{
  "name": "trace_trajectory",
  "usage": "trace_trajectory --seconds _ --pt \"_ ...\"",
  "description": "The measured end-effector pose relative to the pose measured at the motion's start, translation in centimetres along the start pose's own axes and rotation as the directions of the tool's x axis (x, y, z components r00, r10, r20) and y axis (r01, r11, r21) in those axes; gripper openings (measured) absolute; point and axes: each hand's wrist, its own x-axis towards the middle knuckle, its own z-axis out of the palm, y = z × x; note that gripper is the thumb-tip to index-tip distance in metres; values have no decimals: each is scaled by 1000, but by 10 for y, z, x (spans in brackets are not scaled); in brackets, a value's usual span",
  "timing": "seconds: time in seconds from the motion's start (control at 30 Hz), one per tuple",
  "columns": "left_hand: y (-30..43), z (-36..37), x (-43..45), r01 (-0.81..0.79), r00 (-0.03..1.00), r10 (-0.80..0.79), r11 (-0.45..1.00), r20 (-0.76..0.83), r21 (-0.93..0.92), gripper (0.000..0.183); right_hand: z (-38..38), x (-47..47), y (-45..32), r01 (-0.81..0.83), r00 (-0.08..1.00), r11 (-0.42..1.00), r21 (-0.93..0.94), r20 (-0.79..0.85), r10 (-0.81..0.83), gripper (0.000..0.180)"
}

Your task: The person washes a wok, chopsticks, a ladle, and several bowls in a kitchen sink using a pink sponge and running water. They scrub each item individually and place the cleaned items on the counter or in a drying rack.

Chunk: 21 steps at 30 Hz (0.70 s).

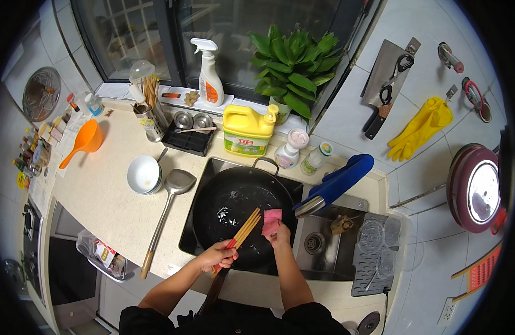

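Note:
In my left hand is a bundle of several wooden chopsticks with red ends, gripped at those ends. Their bare tips slant up and to the right over a large black wok. My right hand pinches a pink sponge or cloth, just right of the chopstick tips and apart from them. The wok rests in the left basin of a double sink, and a little liquid glistens on its bottom. Its wooden handle points toward me, under my left hand.
Left of the sink lie a metal wok spatula and stacked white bowls. Behind the wok stand a yellow detergent jug and a pump bottle. A blue faucet cover reaches over the right basin. A cleaver hangs on the wall.

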Motion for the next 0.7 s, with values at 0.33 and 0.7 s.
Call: trace_trajectory --seconds 0.33,0.7 --pt "7 -1 1 86 996 -87 995 24 57 11 16 13 -34 -290 851 957 -14 455 264 19" --pt "-12 -73 95 115 933 157 720 323 -684 30 68 -132 19 794 567 -8 -607 746 -351 20"
